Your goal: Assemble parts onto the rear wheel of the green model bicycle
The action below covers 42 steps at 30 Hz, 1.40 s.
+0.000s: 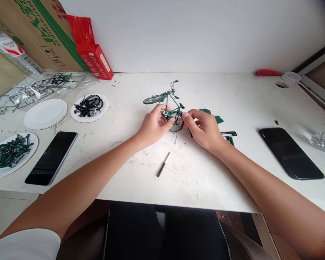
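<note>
A small green model bicycle (172, 103) is held tilted just above the middle of the table, its front wheel pointing away to the left and its rear wheel close to me. My left hand (156, 123) is closed on the bicycle near the pedals and rear wheel. With thumb and index finger together, my right hand (202, 127) pinches at the right side of the rear wheel; any small part between those fingers is hidden. Below the wheel lies a thin metal piece (175, 138). A small black-handled screwdriver (163, 165) rests nearer the table edge.
Green flat parts (219, 119) lie behind my right hand. Phones rest at left (51, 158) and right (291, 153). Paper plates hold black parts (89, 105) and green parts (11, 151). A red box (96, 62), a carton (35, 32) and a bottle (14, 50) stand at back left.
</note>
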Each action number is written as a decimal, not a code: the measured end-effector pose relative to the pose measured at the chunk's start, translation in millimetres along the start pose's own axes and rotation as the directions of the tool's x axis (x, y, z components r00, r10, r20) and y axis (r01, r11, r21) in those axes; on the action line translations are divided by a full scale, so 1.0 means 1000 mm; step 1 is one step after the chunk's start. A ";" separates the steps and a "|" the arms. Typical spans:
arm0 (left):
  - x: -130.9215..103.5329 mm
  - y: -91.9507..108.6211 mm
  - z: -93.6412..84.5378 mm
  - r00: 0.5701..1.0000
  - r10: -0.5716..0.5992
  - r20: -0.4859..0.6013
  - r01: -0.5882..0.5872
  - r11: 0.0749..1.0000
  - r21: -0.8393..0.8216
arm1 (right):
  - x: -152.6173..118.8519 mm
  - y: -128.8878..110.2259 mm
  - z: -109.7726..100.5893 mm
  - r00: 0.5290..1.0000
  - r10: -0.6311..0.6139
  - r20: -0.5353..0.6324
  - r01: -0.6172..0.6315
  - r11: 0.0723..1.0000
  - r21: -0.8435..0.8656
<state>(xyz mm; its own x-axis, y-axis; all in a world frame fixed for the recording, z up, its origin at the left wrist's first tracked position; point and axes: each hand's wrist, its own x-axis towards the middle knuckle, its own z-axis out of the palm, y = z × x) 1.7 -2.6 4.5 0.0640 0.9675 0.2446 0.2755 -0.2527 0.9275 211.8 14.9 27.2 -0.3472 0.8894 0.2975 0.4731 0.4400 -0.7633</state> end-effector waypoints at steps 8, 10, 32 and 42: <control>0.001 0.002 0.000 1.000 0.018 0.003 -0.018 1.000 -0.002 | -0.002 -0.004 0.001 0.995 -0.094 0.043 0.092 0.995 0.031; 0.001 0.001 0.000 1.000 0.025 0.001 -0.025 1.000 0.003 | -0.002 -0.003 0.001 0.995 -0.090 0.039 0.090 0.996 0.012; 0.000 0.001 0.000 0.995 0.070 -0.065 -0.070 0.998 0.003 | -0.003 -0.001 0.002 1.000 -0.006 -0.030 0.008 0.999 0.048; 0.000 0.000 0.000 0.994 0.093 -0.066 -0.091 0.995 0.025 | -0.002 -0.003 0.001 0.997 -0.076 0.022 0.077 0.996 -0.047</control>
<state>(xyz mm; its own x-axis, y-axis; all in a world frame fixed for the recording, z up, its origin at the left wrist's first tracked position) 2.0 -2.9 4.2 0.0262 0.9372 0.3477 0.2923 -0.3398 0.8939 210.2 11.6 28.6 -0.4000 0.8503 0.3421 0.4822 0.5127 -0.7104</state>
